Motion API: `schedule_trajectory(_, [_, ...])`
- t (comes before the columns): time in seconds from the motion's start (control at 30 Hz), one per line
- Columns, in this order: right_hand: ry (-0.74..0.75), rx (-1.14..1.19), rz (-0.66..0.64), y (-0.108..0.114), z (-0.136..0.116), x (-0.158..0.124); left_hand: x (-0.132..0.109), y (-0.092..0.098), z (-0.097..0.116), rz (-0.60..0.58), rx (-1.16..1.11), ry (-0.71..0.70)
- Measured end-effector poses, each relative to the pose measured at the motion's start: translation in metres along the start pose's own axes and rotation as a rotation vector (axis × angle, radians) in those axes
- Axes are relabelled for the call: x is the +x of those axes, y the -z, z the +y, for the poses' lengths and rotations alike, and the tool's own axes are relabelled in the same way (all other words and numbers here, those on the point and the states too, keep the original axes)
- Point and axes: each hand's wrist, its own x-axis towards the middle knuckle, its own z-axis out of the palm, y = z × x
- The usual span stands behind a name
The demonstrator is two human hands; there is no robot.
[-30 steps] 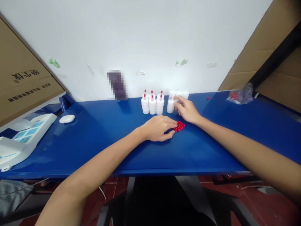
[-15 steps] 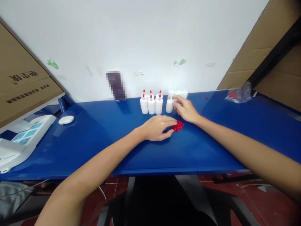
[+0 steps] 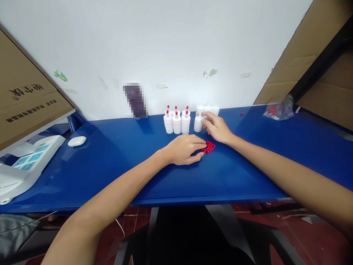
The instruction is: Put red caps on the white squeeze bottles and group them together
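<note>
My left hand (image 3: 184, 149) rests on the blue table (image 3: 116, 162), fingers curled and pinched at the edge of a small pile of red caps (image 3: 209, 147). My right hand (image 3: 217, 128) lies just behind that pile, its fingers closed round an uncapped white bottle (image 3: 198, 124). A cluster of several white bottles with red caps (image 3: 176, 121) stands to the left of that bottle. More uncapped white bottles (image 3: 209, 109) stand behind my right hand, near the wall.
A white mouse (image 3: 77, 141) and a white device with blue panels (image 3: 19, 165) lie at the table's left end. A clear plastic bag with red bits (image 3: 278, 109) and one stray red cap (image 3: 242, 114) sit at the back right. Cardboard boxes (image 3: 24, 95) flank both sides.
Both hands stay almost where they were; only the view has shifted slightly. My right hand keeps its hold on the white bottle.
</note>
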Motion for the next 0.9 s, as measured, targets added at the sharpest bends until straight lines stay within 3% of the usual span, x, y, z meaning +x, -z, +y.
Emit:
schedule_trajectory(0.23, [0.004, -0.013, -0.003, 0.0, 0.0, 0.0, -0.004, 0.001, -0.003, 0.051, 0.017, 0.072])
schedule_trajectory(0.4, [0.002, -0.006, -0.007, 0.002, -0.001, 0.0, -0.005, 0.002, -0.004, 0.116, -0.094, 0.155])
schedule_trajectory(0.57, [0.023, -0.023, 0.032, 0.004, -0.007, 0.0, -0.005, 0.003, -0.006, 0.216, -0.287, 0.215])
schedule_trajectory(0.7, [0.069, -0.076, 0.09, 0.004, -0.012, 0.0, -0.002, 0.006, -0.009, 0.322, -0.299, 0.291])
schedule_trajectory(0.9, [0.091, -0.079, 0.093, 0.002, -0.015, 0.0, -0.004, 0.009, -0.014, 0.189, -0.35, 0.353])
